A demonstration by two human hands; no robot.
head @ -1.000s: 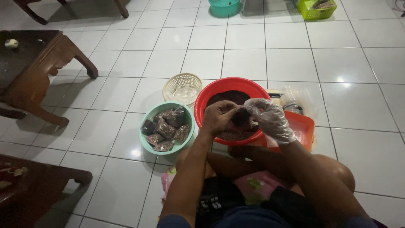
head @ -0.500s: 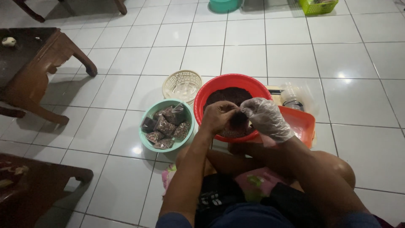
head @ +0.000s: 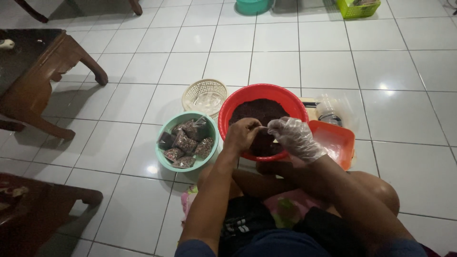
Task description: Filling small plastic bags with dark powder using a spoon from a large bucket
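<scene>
Your left hand [head: 242, 134] and gloved right hand [head: 294, 137] pinch a small packet [head: 263, 143] over the red bowl [head: 247, 95]; keep it above the rim, grip tight.

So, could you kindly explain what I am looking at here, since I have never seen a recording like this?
There is no machine: a person sits on a white tiled floor, and a camera worn on their head looks down at their two hands. The bare left hand and the right hand, which wears a clear plastic glove, meet over a red basin of dark crumbly stuff, pinching something small between them; what it is, I cannot tell. Left of the basin stands a green bowl of small filled bags, behind it a cream basket, and to the right an orange tray. A wooden table stands at the far left.
</scene>
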